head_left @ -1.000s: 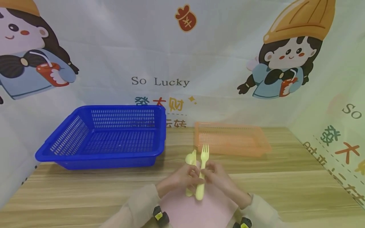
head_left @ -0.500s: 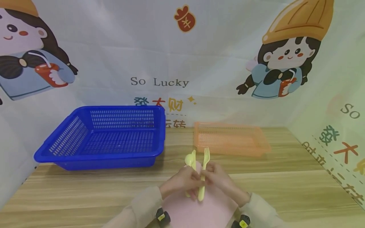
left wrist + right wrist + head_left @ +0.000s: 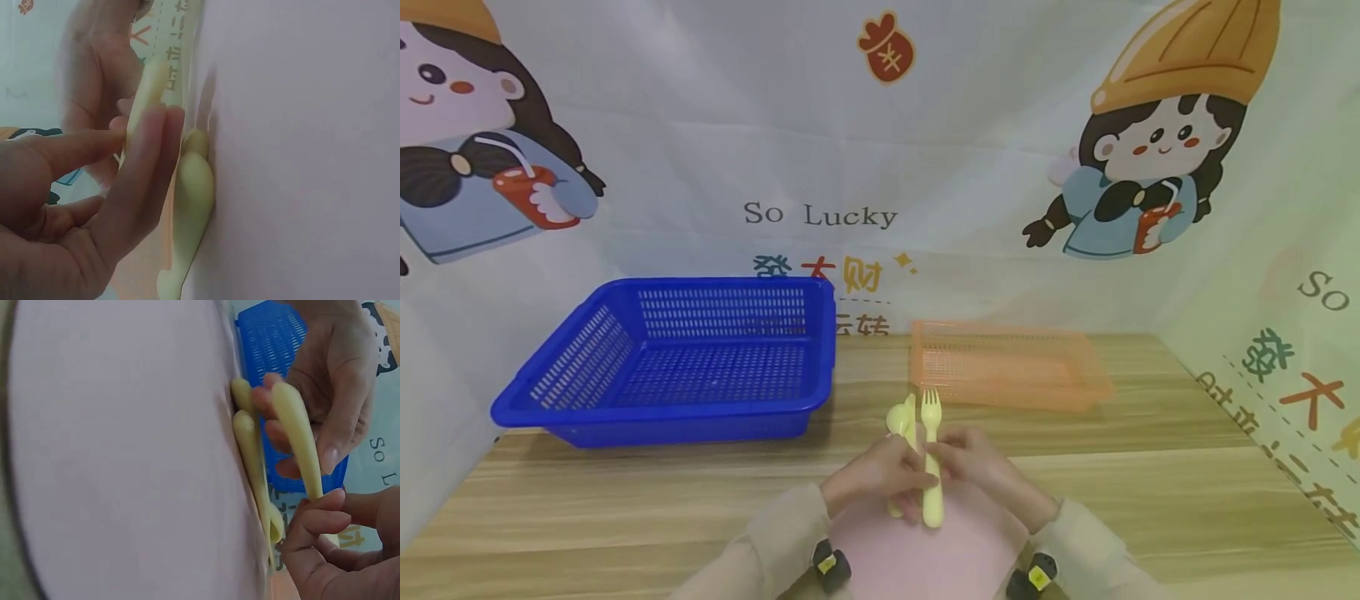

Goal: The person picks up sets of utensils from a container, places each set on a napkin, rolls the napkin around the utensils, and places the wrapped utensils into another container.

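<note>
Taking the fork (image 3: 932, 414) as the dial centre, with twelve o'clock away from the person: it is held just above the pink cloth (image 3: 940, 558), tines toward twelve, handle toward six. The left hand (image 3: 880, 473) pinches it between thumb and fingers; the right hand (image 3: 977, 462) pinches it from three o'clock, fingers partly curled. The two-sided hold presumably steadies it and governs its angle. At nine to ten o'clock the spoon (image 3: 897, 418) and knife (image 3: 911, 408) lie side by side, handles on the cloth, pointing much as the fork does; this suggests deliberate alignment. The blue basket (image 3: 677, 411) stands at ten o'clock, the orange basket (image 3: 1011, 399) at one, both on the wooden surface (image 3: 1165, 483), apparently within reach yet beyond the hands' work.
</note>
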`<act>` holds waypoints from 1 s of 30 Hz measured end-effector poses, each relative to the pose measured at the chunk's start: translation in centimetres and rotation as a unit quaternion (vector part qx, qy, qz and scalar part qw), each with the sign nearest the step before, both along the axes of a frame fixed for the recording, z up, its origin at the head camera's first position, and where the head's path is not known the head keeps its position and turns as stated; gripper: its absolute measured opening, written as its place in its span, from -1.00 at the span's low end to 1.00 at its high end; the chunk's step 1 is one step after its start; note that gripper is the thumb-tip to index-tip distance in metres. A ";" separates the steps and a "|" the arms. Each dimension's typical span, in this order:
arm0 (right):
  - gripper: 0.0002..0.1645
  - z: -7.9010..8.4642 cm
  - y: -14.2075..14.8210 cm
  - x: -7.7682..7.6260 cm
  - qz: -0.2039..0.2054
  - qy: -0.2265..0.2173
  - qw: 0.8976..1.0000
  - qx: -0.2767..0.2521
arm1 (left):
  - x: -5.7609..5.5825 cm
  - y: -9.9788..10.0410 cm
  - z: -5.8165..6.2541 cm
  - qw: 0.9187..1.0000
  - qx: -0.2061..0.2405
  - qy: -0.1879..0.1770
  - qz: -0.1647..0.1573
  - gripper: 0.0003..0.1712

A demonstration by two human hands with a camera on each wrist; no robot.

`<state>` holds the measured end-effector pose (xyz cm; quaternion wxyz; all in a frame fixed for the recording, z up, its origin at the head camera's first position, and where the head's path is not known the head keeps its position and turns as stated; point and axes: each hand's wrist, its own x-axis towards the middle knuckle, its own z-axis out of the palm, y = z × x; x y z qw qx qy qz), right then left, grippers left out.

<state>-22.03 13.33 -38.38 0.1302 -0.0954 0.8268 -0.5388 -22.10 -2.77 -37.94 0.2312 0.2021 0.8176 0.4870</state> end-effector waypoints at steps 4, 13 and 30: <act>-0.78 -0.3 -0.1 -0.4 0.010 0.002 0.999 0.033 | -0.3 -0.3 -0.1 0.996 -0.048 0.078 0.015 -0.81; -0.89 -0.6 -0.9 -1.5 -0.021 -0.015 0.997 0.075 | -0.8 -0.7 -0.4 0.971 -0.129 0.202 0.027 -0.79; -0.83 -0.2 -1.5 -2.7 -0.041 -0.008 0.989 0.143 | -1.0 -0.4 -0.1 0.969 -0.170 0.181 -0.007 -0.76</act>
